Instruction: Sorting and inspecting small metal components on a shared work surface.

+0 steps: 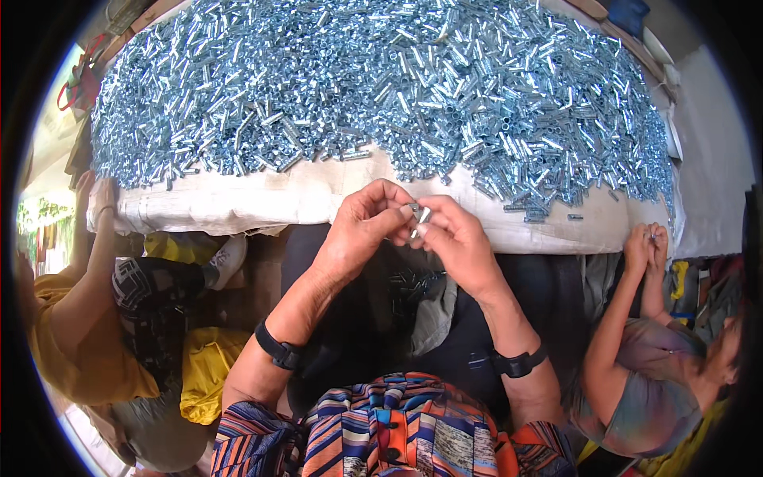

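Note:
My left hand (362, 226) and my right hand (462, 242) meet just in front of the table's near edge, fingertips almost touching. Between the right thumb and fingers is a short, shiny metal sleeve (424, 215). The left thumb and forefinger pinch a small metal piece (413, 207); the fingers cover most of it, so its exact form is hidden. Beyond both hands spreads a deep pile of loose metal sleeves and small ring-like pieces (358, 87), silvery blue.
A pale cloth (262, 195) covers the table's near edge. Below my hands, more metal pieces (409, 290) lie in a dark hollow by a grey cloth. One co-worker's hand (102, 199) rests at the left edge; another's hands (650, 246) are at the right. A yellow bag (208, 374) stands lower left.

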`<state>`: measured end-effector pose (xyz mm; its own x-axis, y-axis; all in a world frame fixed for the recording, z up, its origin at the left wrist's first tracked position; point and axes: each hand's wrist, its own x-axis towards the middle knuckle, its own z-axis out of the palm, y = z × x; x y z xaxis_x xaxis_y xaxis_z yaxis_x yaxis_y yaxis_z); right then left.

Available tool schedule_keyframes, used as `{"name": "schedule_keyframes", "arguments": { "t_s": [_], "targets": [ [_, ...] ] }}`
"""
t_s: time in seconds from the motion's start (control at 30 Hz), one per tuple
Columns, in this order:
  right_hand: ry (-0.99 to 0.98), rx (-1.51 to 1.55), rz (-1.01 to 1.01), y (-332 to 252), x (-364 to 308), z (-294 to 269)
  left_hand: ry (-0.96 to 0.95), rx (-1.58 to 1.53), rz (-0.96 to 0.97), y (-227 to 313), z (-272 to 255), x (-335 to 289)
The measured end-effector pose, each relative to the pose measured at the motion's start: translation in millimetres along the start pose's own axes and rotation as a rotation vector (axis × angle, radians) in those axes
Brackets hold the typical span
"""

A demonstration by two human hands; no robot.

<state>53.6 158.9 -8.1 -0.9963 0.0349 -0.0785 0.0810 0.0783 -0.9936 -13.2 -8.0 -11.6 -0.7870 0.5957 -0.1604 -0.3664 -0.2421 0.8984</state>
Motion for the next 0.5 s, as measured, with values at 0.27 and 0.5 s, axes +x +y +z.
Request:
{"name": "schedule_keyframes", "arguments": {
  "t_s": [0.27, 0.5],
  "targets": [
    [0.201, 0.539, -0.04, 8.4, -3.6, -1.9, -0.024, -0.012, -0.019, -2.9, 5.7, -2.6],
    [0.133, 0.687, -0.009, 10.8, -6.8, 4.2, -0.009, -0.046, -0.005, -5.8, 2.3, -2.0]
  ]
}}
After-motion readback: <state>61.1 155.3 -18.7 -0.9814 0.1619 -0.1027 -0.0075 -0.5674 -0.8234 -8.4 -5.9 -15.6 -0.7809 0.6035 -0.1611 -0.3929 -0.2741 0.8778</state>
